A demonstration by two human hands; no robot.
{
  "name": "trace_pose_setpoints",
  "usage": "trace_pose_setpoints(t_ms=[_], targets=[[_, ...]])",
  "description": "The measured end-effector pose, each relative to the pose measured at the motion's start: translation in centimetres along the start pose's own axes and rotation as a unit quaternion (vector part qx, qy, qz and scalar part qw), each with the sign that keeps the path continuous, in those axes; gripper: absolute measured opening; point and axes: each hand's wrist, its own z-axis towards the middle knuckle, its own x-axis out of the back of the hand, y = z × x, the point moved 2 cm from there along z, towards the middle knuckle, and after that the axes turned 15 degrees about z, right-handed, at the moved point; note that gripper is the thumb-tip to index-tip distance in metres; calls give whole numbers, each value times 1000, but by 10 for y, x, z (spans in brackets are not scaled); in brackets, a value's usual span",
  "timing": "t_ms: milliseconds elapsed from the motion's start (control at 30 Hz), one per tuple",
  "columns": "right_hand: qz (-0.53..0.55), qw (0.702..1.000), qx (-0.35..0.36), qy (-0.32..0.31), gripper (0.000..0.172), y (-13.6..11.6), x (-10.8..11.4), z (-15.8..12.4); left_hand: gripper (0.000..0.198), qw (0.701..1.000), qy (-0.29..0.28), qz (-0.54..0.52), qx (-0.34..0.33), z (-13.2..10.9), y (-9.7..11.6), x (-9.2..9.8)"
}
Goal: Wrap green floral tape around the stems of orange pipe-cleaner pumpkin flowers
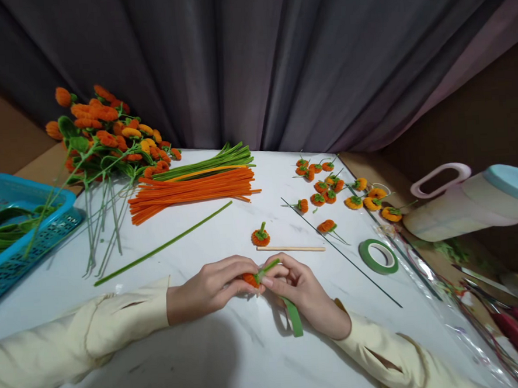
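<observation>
My left hand (212, 287) and my right hand (304, 291) meet at the table's middle front. Both pinch a small orange pipe-cleaner pumpkin (250, 278) with a green stem (267, 268). A strip of green floral tape (293, 316) hangs from under my right hand's fingers. Just beyond the hands lie a finished pumpkin (260, 236) and a thin wooden stick (291, 249).
Orange and green pipe cleaners (192, 189) lie bundled at the back, one long green one (163, 245) loose. A bouquet of orange flowers (101, 133) leans over a blue basket (18, 214) on the left. Several small pumpkins (328, 184), a green tape roll (379, 255), a wire (341, 253) and a jug (470, 201) are on the right.
</observation>
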Motion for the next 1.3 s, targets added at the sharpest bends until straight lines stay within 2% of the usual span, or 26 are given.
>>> trace_pose_setpoints(t_ms=[100, 300, 567, 967, 1200, 1300], targets=[[-15, 1000, 11, 2, 30, -1, -1, -1, 15, 1000, 1, -17, 14, -2, -2, -2], [-37, 999, 15, -8, 30, 0, -1, -1, 16, 999, 0, 4, -35, -4, -1, -4], [-68, 997, 36, -6, 29, 0, 1, -1, 15, 999, 0, 16, -43, -3, 1, -3], [-83, 996, 43, -4, 28, 0, 0, -2, 15, 992, 18, 87, -94, 0, 4, -2], [-78, 996, 44, -6, 28, 0, 0, -1, 16, 990, 23, 100, -94, 3, 7, -1], [-71, 996, 44, -14, 27, -1, -1, -1, 15, 994, 26, 74, -69, 3, 7, 0]])
